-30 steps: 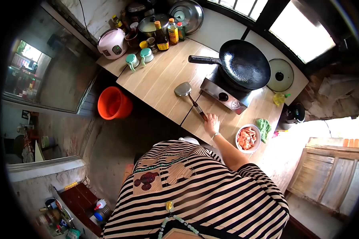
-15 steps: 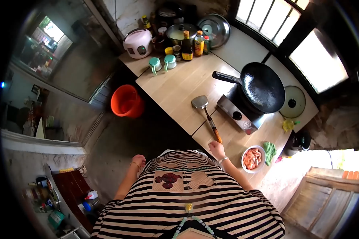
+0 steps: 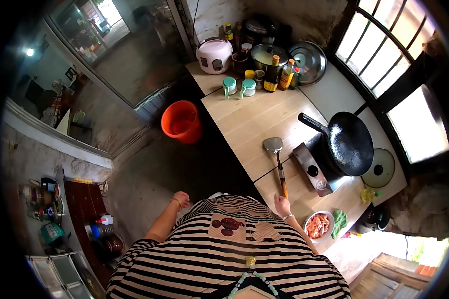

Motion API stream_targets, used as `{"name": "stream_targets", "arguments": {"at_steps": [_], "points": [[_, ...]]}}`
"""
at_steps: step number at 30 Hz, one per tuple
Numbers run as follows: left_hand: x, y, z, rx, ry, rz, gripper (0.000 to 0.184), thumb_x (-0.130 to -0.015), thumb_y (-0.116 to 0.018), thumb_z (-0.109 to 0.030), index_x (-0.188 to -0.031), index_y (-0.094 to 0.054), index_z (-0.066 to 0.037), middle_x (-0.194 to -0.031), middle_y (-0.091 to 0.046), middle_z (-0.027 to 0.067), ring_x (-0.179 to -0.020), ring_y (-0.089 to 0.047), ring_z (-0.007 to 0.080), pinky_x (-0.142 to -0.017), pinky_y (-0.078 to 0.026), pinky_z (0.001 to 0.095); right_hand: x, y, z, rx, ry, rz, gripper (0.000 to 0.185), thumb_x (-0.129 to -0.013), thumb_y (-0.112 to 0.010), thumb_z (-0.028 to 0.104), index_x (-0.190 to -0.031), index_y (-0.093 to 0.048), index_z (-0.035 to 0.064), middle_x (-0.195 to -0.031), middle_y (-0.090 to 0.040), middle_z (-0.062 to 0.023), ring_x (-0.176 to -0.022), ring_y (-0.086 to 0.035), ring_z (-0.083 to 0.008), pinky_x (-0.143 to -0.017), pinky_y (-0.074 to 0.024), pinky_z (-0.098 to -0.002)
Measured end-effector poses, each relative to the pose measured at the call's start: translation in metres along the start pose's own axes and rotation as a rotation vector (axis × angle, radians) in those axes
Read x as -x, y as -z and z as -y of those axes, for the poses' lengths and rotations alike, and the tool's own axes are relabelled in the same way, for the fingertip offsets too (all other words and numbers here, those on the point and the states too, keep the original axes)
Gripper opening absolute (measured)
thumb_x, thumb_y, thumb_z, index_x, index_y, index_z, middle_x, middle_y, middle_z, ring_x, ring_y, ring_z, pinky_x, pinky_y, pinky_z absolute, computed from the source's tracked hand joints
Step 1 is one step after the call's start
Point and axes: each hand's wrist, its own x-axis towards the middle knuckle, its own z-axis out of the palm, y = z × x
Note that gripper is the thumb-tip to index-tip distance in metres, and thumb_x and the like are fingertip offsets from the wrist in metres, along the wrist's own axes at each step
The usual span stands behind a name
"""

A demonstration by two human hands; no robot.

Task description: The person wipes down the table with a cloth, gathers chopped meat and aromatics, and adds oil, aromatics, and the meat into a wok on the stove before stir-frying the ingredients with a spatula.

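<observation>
Right hand [image 3: 282, 203] low at the front of the surface [image 3: 244, 119], fingers curled by the spatula's handle end, grip or mere nearness impossible to tell; left hand [image 3: 181, 199] off the surface, fingers curled in, nothing visible in them. Likeliest trouble, in my judgement: a careless brush of wrist or striped top [image 3: 224, 259] swinging the handle and tipping the spatula [image 3: 273, 145] floorward. Spatula lies left of the stove [image 3: 312, 170]: broad greyish metal blade, slim shaft, dark-and-orange-brown handle.

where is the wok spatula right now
In the head view, the wok spatula lies on the wooden counter, left of the portable stove, its handle end beside the right hand.
</observation>
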Motion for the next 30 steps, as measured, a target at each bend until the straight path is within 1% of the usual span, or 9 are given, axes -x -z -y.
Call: {"name": "stream_targets", "arguments": {"at_steps": [13, 14, 15, 19, 20, 23, 26, 29, 30], "points": [[-0.021, 0.014, 0.053, 0.083, 0.072, 0.047, 0.004, -0.077, -0.056, -0.013, -0.078, -0.058, -0.010, -0.069, -0.058, 0.0074, -0.055, -0.058, 0.0221, -0.045, -0.047, 0.0360, -0.002, -0.015, 0.010, 0.026, 0.095, 0.232, 0.047, -0.084, -0.048, 0.043, -0.072, -0.061, -0.0007, -0.066, -0.058, -0.0206, -0.068, -0.060, -0.0348, -0.064, -0.0458, -0.0404], [-0.025, 0.011, 0.055, 0.060, 0.050, 0.059, 0.007, -0.078, -0.055, -0.015, -0.076, -0.059, -0.009, -0.068, -0.059, 0.0077, -0.054, -0.058, 0.0222, -0.045, -0.047, 0.0364, -0.002, -0.013, 0.008, 0.115, 0.015, 0.336, 0.049, -0.084, -0.043, 0.045, -0.077, -0.063, 0.0016, -0.080, -0.059, -0.0238, -0.082, -0.058, -0.0401, -0.074, -0.0458, -0.0443], [-0.030, 0.011, 0.058, 0.045, 0.028, 0.059, 0.010, -0.079, -0.054, -0.016, -0.075, -0.059, -0.009, -0.067, -0.059, 0.0080, -0.054, -0.058, 0.0223, -0.045, -0.047, 0.0368, -0.004, -0.022, -0.009, 0.131, 0.052, 0.367, 0.051, -0.084, -0.041, 0.047, -0.077, -0.064, 0.0023, -0.079, -0.059, -0.0236, -0.081, -0.058, -0.0401, -0.073, -0.0455, -0.0447], [-0.070, 0.009, 0.079, -0.775, -0.531, 0.115, 0.025, -0.082, -0.050, -0.023, -0.069, -0.062, -0.007, -0.062, -0.061, 0.0093, -0.051, -0.059, 0.0227, -0.045, -0.048, 0.0384, -0.017, -0.034, -0.024, 0.182, 0.114, 0.512, 0.052, -0.084, -0.042, 0.049, -0.075, -0.062, 0.0019, -0.074, -0.058, -0.0224, -0.075, -0.057, -0.0384, -0.068, -0.0440, -0.0450], [-0.073, 0.008, 0.079, -0.744, -0.516, 0.110, 0.028, -0.083, -0.049, -0.025, -0.068, -0.062, -0.006, -0.061, -0.061, 0.0096, -0.050, -0.059, 0.0228, -0.045, -0.048, 0.0388, -0.023, -0.038, -0.026, 0.209, 0.138, 0.523, 0.052, -0.084, -0.042, 0.049, -0.074, -0.062, 0.0017, -0.072, -0.057, -0.0223, -0.073, -0.057, -0.0379, -0.067, -0.0437, -0.0449], [-0.025, -0.006, 0.023, -0.381, -0.057, 0.000, 0.027, -0.084, -0.048, -0.021, -0.067, -0.061, -0.005, -0.059, -0.060, 0.0109, -0.043, -0.054, 0.0240, -0.040, -0.044, 0.0387, -0.040, -0.048, -0.033, 0.274, 0.204, 0.534, 0.051, -0.084, -0.044, 0.047, -0.071, -0.061, 0.0010, -0.069, -0.055, -0.0219, -0.069, -0.056, -0.0363, -0.063, -0.0426, -0.0444], [-0.001, -0.007, 0.018, -0.118, 0.076, -0.143, 0.030, -0.086, -0.044, -0.021, -0.065, -0.060, -0.006, -0.058, -0.059, 0.0105, -0.043, -0.053, 0.0239, -0.039, -0.042, 0.0384, -0.061, -0.056, -0.034, 0.324, 0.281, 0.543, 0.050, -0.084, -0.046, 0.046, -0.069, -0.059, 0.0004, -0.065, -0.053, -0.0215, -0.064, -0.055, -0.0347, -0.060, -0.0415, -0.0439], [-0.013, 0.000, 0.055, 0.205, 0.093, -0.030, 0.027, -0.085, -0.044, -0.021, -0.070, -0.064, -0.010, -0.065, -0.062, 0.0077, -0.049, -0.057, 0.0227, -0.040, -0.043, 0.0374, -0.079, -0.062, -0.038, 0.344, 0.347, 0.548, 0.050, -0.084, -0.048, 0.045, -0.067, -0.058, -0.0003, -0.061, -0.051, -0.0211, -0.060, -0.053, -0.0331, -0.057, -0.0404, -0.0434], [-0.017, 0.001, 0.069, -0.048, 0.057, -0.027, 0.024, -0.084, -0.046, -0.021, -0.073, -0.065, -0.012, -0.070, -0.063, 0.0069, -0.056, -0.058, 0.0224, -0.046, -0.045, 0.0365, -0.084, -0.063, -0.038, 0.351, 0.364, 0.547, 0.050, -0.084, -0.048, 0.045, -0.066, -0.057, -0.0005, -0.060, -0.051, -0.0209, -0.058, -0.053, -0.0326, -0.056, -0.0401, -0.0433]]}}
